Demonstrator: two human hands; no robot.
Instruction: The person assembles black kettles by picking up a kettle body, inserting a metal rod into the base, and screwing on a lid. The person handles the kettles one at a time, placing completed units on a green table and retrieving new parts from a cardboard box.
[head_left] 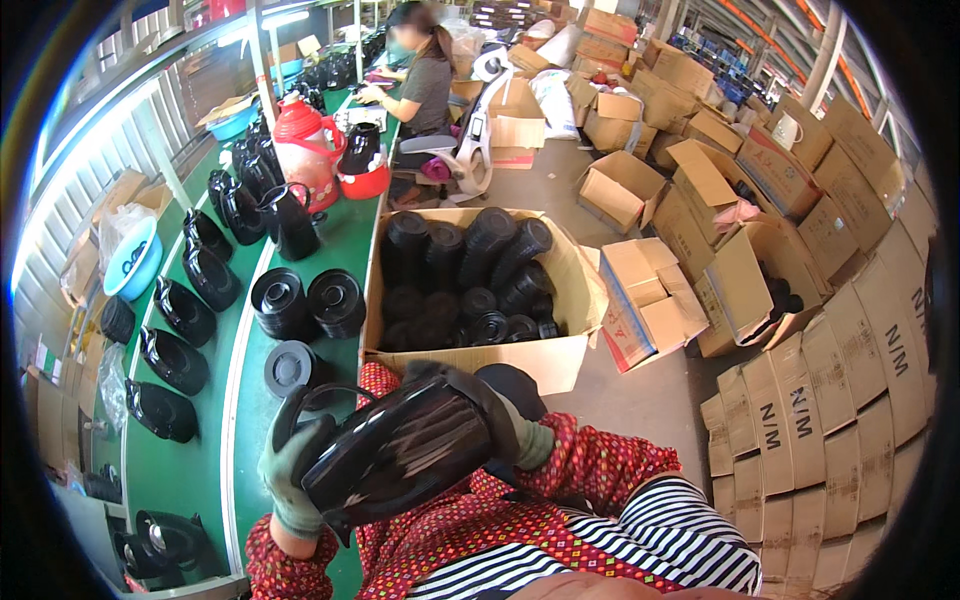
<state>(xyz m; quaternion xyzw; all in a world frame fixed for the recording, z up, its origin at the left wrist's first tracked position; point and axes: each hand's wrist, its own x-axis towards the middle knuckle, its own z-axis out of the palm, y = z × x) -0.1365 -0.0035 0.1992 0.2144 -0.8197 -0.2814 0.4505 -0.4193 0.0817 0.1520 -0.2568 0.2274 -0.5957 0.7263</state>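
Item held: one black kettle body [400, 450], lying on its side across my lap, just in front of the green conveyor belt [190, 470]. My left hand [290, 480], in a grey-green glove, is clamped on its handle end; my right hand [515, 435], gloved the same, is pressed over the opposite end. The hands are apart, with the kettle between them.

Material and shape: glossy black plastic, rounded barrel form, a thin loop handle arching at the left. My sleeves are red patterned cloth; my apron is black-and-white striped.

On the belt: a row of similar black kettle bodies [180, 315] along the far left edge, two stacks of round black bases [305, 300] and one single ribbed disc [290, 368] near my left hand.

Packages: an open brown cardboard box [560, 360] just beyond my hands, filled with nested black shells. To the right, flattened brown cartons [830, 400] with black lettering stand in a leaning row; more open cartons [700, 160] are heaped behind.

Also: a person [425, 80] seated at the belt's far end.
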